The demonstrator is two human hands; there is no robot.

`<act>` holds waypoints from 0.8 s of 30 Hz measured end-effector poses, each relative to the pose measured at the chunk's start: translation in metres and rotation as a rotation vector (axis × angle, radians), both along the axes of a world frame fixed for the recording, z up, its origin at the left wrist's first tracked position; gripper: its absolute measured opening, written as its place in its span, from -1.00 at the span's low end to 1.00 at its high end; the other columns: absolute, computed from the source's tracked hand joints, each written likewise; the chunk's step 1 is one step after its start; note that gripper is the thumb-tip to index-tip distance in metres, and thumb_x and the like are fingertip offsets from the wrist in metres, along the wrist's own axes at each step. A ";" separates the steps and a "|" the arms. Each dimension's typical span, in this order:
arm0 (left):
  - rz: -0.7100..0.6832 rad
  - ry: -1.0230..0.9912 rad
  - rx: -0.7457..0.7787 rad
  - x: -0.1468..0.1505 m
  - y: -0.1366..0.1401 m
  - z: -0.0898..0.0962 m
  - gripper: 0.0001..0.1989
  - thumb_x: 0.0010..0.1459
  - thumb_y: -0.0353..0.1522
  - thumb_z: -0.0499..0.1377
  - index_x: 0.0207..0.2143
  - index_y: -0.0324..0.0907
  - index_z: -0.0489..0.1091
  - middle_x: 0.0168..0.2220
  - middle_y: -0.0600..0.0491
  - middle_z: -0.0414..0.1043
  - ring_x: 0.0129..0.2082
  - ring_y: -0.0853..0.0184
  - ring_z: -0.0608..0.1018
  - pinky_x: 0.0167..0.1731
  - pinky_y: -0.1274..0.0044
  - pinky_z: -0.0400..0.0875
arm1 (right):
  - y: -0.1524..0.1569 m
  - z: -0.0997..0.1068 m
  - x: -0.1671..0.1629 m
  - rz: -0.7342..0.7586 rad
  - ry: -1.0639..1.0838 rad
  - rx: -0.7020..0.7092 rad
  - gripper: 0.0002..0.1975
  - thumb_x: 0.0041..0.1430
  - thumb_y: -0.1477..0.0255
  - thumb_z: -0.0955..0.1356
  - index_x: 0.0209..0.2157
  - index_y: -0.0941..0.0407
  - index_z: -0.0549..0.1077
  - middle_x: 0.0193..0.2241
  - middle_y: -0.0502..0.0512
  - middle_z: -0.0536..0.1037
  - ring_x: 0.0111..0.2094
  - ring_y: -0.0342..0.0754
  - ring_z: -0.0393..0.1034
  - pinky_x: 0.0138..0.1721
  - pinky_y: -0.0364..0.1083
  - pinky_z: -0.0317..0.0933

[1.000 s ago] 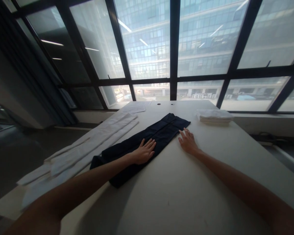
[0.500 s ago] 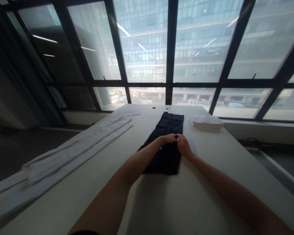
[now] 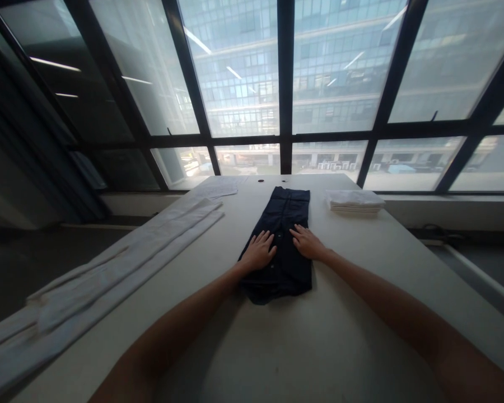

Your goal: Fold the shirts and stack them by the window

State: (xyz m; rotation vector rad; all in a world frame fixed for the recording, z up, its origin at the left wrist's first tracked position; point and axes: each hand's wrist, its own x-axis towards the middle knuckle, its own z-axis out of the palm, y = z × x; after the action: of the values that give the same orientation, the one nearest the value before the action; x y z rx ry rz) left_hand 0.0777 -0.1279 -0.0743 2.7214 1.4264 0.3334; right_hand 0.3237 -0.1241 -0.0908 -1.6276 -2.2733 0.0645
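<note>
A dark navy garment with small buttons down its middle, perhaps a shirt [image 3: 282, 215], lies folded into a long narrow shape on the white table [image 3: 273, 347]. My left hand [image 3: 259, 250] rests flat on its left side, fingers spread. On its right side lies my right hand [image 3: 306, 242], palm down with the fingers apart. Neither hand grips the cloth. The near end of the garment has an uneven, curved edge.
Long white garments [image 3: 121, 274] lie along the table's left side, with papers [image 3: 216, 187] beyond them. A folded white stack [image 3: 355, 201] sits near the right edge. Large windows [image 3: 327, 67] rise behind the table.
My hands were together over the garment's right side; they have moved apart and now lie flat on both sides. The buttons show more, and the near edge has shifted.
</note>
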 end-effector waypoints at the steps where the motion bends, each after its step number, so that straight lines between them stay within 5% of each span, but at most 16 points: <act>1: 0.039 -0.004 0.007 0.005 -0.002 -0.001 -0.42 0.40 -0.15 -0.07 0.37 -0.20 0.14 0.42 -0.15 0.02 0.43 0.04 0.02 0.35 0.13 -0.06 | 0.006 0.003 0.002 0.030 -0.006 -0.011 -0.46 0.41 0.36 0.15 0.34 0.23 0.23 0.39 0.30 0.09 0.41 0.13 -0.08 0.36 0.11 -0.12; 6: 0.131 -0.029 0.041 0.017 -0.004 0.001 -0.47 0.40 -0.17 -0.07 0.33 -0.15 0.20 0.40 -0.14 0.09 0.41 -0.02 0.07 0.33 0.09 -0.02 | 0.019 0.012 0.004 0.016 0.012 -0.008 -0.50 0.39 0.39 0.18 0.30 0.19 0.30 0.37 0.25 0.18 0.39 0.06 0.01 0.36 0.05 -0.09; 14: 0.131 -0.027 0.091 0.015 -0.003 -0.002 -0.51 0.37 -0.31 -0.06 0.31 -0.14 0.25 0.38 -0.12 0.14 0.38 0.01 0.15 0.30 0.12 0.07 | -0.004 0.023 -0.018 -0.029 0.092 0.155 -0.56 0.42 0.35 0.16 0.19 0.15 0.43 0.22 0.23 0.41 0.28 0.07 0.19 0.33 0.07 -0.05; 24: 0.116 -0.064 0.048 0.010 0.012 0.003 -0.48 0.33 -0.35 -0.02 0.31 -0.25 0.26 0.36 -0.14 0.18 0.36 0.02 0.20 0.31 0.20 0.09 | -0.001 0.011 -0.050 -0.082 0.046 -0.057 -0.40 0.45 0.09 0.11 0.31 0.13 0.29 0.40 0.30 0.10 0.42 0.21 -0.14 0.35 0.19 -0.19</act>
State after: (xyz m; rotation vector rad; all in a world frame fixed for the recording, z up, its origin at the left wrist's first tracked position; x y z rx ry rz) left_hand 0.0874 -0.1161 -0.0710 2.6438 1.5831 0.4625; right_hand 0.2738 -0.1246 -0.0798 -1.7277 -2.1871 0.1470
